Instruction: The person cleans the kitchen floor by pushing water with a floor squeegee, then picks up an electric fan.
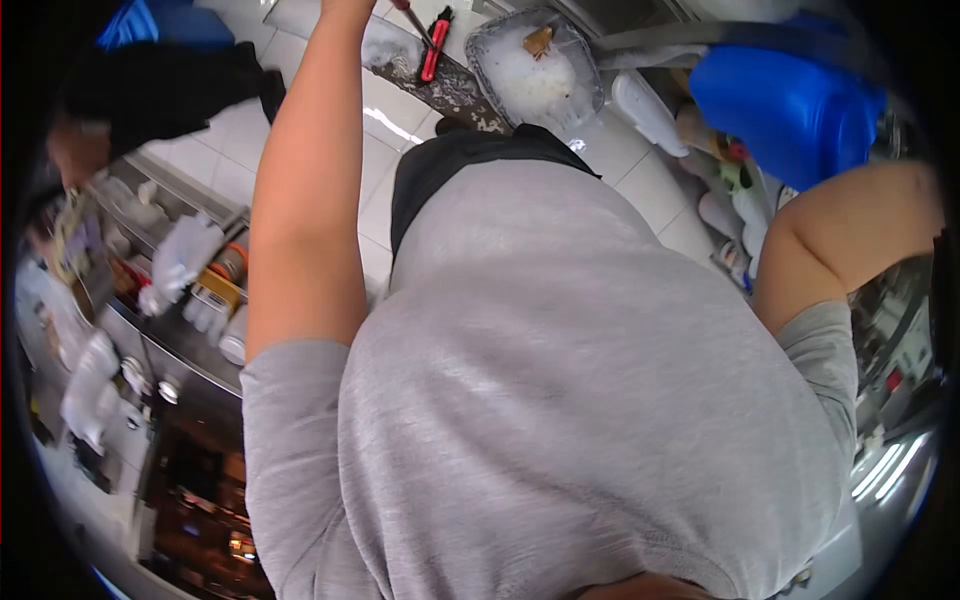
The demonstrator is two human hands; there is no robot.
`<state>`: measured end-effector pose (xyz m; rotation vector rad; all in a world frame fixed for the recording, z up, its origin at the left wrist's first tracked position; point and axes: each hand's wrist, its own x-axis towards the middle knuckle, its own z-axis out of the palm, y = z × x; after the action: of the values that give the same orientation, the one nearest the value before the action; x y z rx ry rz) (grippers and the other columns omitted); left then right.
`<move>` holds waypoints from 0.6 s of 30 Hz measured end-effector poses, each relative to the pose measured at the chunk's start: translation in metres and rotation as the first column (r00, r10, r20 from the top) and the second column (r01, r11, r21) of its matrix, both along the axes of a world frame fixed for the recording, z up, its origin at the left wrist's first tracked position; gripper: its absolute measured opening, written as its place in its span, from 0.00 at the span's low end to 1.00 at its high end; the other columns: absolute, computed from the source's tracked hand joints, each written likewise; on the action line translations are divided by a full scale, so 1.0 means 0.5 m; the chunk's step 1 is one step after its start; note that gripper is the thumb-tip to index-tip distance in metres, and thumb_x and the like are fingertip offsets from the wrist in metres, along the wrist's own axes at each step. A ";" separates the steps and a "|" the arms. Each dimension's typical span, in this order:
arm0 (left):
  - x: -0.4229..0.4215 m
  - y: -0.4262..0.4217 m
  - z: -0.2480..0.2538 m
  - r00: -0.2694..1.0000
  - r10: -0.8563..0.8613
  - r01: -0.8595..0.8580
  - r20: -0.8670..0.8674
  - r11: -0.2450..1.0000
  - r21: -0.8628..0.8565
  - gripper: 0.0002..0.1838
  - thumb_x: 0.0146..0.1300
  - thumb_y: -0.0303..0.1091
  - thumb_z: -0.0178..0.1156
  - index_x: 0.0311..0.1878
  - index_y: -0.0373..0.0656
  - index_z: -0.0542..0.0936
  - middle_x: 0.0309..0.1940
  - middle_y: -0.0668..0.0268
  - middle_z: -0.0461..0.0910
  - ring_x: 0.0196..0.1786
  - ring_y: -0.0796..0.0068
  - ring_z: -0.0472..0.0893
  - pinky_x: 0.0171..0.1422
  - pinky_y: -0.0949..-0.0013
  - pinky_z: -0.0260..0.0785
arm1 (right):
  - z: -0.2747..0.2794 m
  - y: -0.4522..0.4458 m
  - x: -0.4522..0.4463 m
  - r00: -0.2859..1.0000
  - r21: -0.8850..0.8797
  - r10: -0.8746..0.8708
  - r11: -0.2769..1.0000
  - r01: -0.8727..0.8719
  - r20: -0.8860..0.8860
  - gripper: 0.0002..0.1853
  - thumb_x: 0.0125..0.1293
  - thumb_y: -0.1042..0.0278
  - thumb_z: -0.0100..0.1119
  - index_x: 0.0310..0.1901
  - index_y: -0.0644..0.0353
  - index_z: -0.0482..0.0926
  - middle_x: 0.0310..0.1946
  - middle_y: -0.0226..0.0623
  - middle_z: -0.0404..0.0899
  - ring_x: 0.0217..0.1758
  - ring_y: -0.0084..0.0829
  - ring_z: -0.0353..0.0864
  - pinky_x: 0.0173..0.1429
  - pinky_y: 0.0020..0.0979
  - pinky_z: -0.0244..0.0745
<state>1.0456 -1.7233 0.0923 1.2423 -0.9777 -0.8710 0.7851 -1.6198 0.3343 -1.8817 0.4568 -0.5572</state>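
A slim dark-red pole (413, 22) reaches a narrow red-and-black head (436, 48) over a dark, foam-flecked strip of floor (455, 93), just beside a person's left wrist (345, 6). The left fingers lie past the top edge; whether they grip cannot be told. Farther right of them sits a grey plastic tub (484, 80) of white suds (535, 88). The right fingers, state likewise untold, are out of frame, the bent right forearm (870, 220) near a large blue plastic container (780, 110).
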 end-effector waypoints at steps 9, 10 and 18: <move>0.076 -0.014 -0.049 0.985 0.114 -0.120 -0.128 0.992 -0.033 0.07 0.51 0.23 0.62 0.26 0.35 0.72 0.17 0.61 0.74 0.18 0.70 0.75 0.25 0.67 0.68 | -0.039 -0.067 -0.115 0.932 -0.146 -0.203 0.975 0.166 -0.299 0.21 0.59 0.64 0.63 0.51 0.56 0.68 0.43 0.39 0.73 0.44 0.35 0.72 0.51 0.31 0.64; 0.061 -0.006 -0.024 0.978 0.112 -0.131 -0.178 0.986 -0.100 0.10 0.49 0.17 0.58 0.23 0.39 0.67 0.14 0.63 0.70 0.13 0.72 0.70 0.20 0.70 0.63 | -0.041 -0.076 -0.126 0.916 -0.158 -0.217 0.972 0.172 -0.337 0.21 0.59 0.63 0.63 0.52 0.56 0.68 0.43 0.39 0.73 0.45 0.35 0.72 0.52 0.32 0.65; 0.013 -0.023 -0.012 0.988 0.062 -0.077 -0.140 0.992 -0.104 0.12 0.50 0.19 0.59 0.19 0.39 0.66 0.12 0.63 0.69 0.13 0.74 0.68 0.21 0.70 0.64 | -0.059 -0.146 -0.200 0.739 -0.310 -0.337 0.934 0.181 -0.584 0.25 0.59 0.62 0.62 0.58 0.57 0.68 0.50 0.43 0.74 0.52 0.39 0.74 0.59 0.34 0.66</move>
<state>1.0520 -1.7351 0.0865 1.1032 -0.8566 -0.8259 0.6849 -1.6927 0.3046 -2.2348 1.1608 -0.1327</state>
